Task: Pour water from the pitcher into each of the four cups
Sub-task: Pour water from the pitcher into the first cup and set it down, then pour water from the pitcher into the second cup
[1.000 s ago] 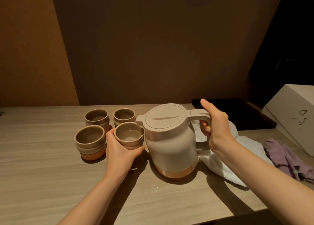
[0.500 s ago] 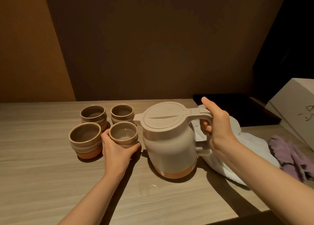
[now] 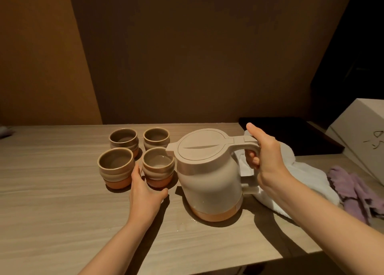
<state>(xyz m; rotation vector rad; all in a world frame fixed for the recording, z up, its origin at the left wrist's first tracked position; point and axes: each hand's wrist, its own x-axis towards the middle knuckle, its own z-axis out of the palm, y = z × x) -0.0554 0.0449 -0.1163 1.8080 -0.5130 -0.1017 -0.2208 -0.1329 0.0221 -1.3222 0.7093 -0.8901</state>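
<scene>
Four beige cups with terracotta bases stand in a square on the wooden table (image 3: pixel 52 191). The near-right cup (image 3: pixel 158 166) holds some water. My left hand (image 3: pixel 145 193) cups its base from the near side, thumb between it and the near-left cup (image 3: pixel 115 166). Behind them stand the far-left cup (image 3: pixel 123 139) and the far-right cup (image 3: pixel 156 137). A beige lidded pitcher (image 3: pixel 209 177) stands upright just right of the cups, spout toward them. My right hand (image 3: pixel 268 162) grips its handle, thumb on top.
A white towel (image 3: pixel 307 179) lies under and behind the pitcher handle, a purple cloth (image 3: pixel 353 189) right of it. A black tray (image 3: pixel 291 135) and a white box (image 3: pixel 361 133) sit at the far right. Small water drops (image 3: pixel 185 222) lie before the pitcher.
My left hand set the near-right cup down beside the others and slid lower on its base. The pitcher stays upright in my right hand.
</scene>
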